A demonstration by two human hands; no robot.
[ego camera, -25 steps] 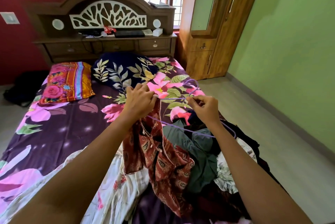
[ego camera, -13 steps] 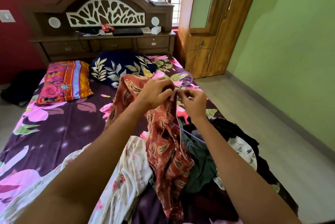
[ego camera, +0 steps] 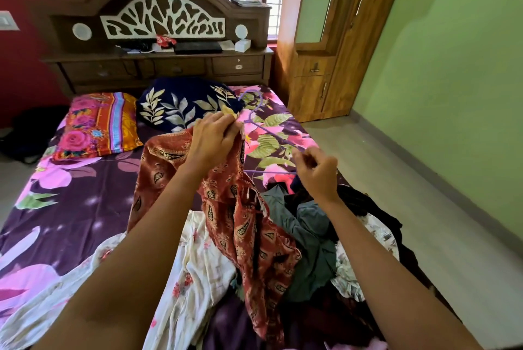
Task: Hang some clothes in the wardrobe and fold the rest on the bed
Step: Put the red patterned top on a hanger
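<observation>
A red paisley-print garment (ego camera: 243, 225) hangs over the bed (ego camera: 70, 197), its top bunched in my left hand (ego camera: 215, 140). A thin purple hanger (ego camera: 271, 134) sticks out to the right of that hand, hook pointing up toward the headboard. My right hand (ego camera: 317, 171) pinches the hanger's right end, apart from the left hand. Below lies a heap of clothes: a cream floral piece (ego camera: 195, 270), a grey-green one (ego camera: 308, 239) and dark ones (ego camera: 376, 208). The brown wooden wardrobe (ego camera: 339, 38) stands at the far right corner, doors closed.
Two pillows, one orange-pink (ego camera: 96, 123) and one navy with leaves (ego camera: 186, 103), lie at the head of the bed. The headboard shelf (ego camera: 158, 52) carries small items. Bare grey floor (ego camera: 424, 208) runs between bed and green wall. A dark bag (ego camera: 25, 134) sits left of the bed.
My hands have moved apart: the right hand slid down and right along the hanger, the left lifted the red garment's top higher. The hanger hook now shows clearly.
</observation>
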